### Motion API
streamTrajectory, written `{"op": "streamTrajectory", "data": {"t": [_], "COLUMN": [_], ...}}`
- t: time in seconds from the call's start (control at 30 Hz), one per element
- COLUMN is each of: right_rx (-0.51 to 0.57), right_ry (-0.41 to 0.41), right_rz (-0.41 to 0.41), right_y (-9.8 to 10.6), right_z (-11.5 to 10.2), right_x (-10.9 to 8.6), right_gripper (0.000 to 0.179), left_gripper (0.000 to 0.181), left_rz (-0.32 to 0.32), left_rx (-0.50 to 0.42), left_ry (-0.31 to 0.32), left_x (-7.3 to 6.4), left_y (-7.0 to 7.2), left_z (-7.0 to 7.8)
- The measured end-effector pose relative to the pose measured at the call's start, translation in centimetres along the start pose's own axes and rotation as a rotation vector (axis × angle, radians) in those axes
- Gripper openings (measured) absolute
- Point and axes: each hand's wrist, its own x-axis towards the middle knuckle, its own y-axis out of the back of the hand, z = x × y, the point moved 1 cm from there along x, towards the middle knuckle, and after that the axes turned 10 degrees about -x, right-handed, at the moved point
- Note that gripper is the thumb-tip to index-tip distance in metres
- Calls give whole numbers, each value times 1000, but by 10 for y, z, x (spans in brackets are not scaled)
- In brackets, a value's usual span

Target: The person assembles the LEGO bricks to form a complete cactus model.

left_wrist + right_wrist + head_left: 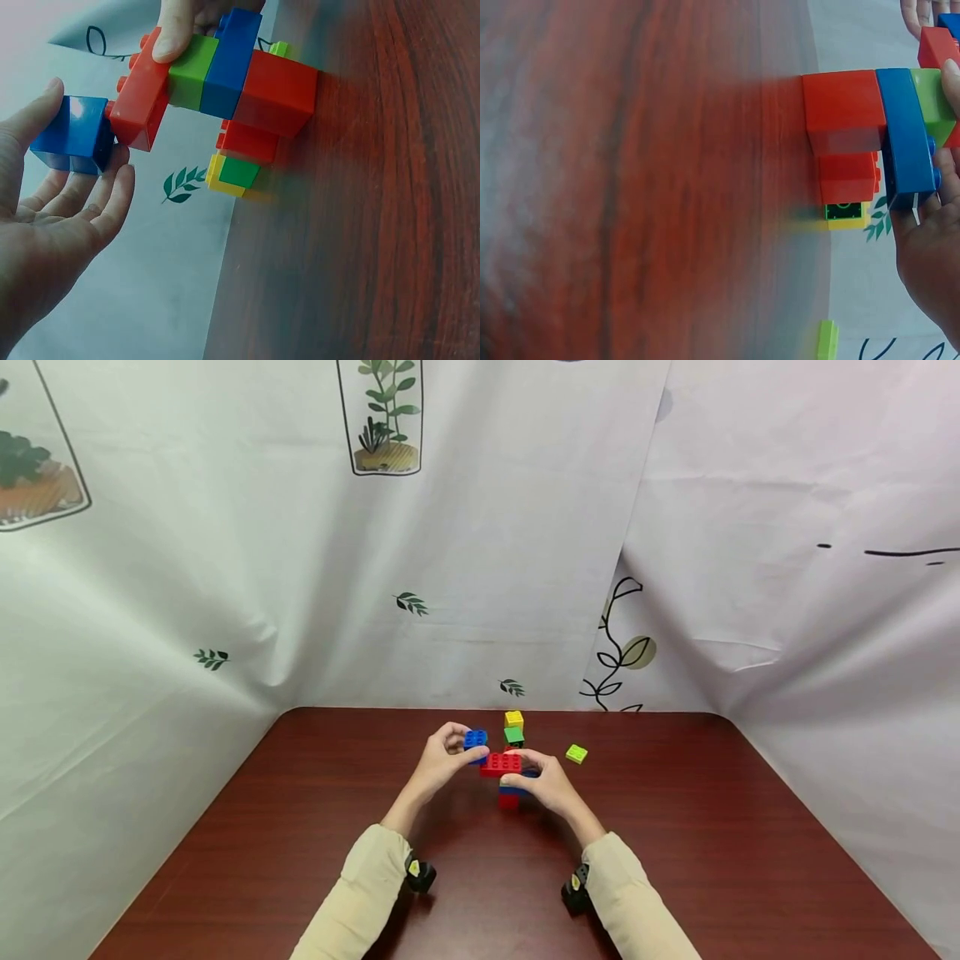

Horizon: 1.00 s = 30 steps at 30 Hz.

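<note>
My left hand pinches a blue brick between thumb and fingers. This brick is right at the studs on one end of a long red brick. The red brick tops a stack, with a lime green brick, a blue brick and a red base brick beneath it. The right hand grips the upper stack at the red brick's other end, its thumb over the red and lime green bricks. Some of its fingers are hidden behind the stack.
Behind the stack stand a red brick, a green brick and a yellow brick. A flat lime green brick lies to their right on the brown table. A printed white cloth hangs behind.
</note>
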Motion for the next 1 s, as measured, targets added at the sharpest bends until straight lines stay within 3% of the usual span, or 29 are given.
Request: {"op": "streamTrajectory", "data": {"t": [0.7,1.0], "right_rx": [1,-16], "right_ry": [-5,65], "right_rz": [3,34], "right_y": [-1,-1], "right_z": [3,4], "right_x": [1,-1], "right_gripper": [45,54], "left_gripper": [33,33], "left_rz": [-40,-32], "left_rx": [28,18], "left_ry": [12,4], "left_x": [-2,-3], "left_y": [-4,-6], "left_z": [1,1]}}
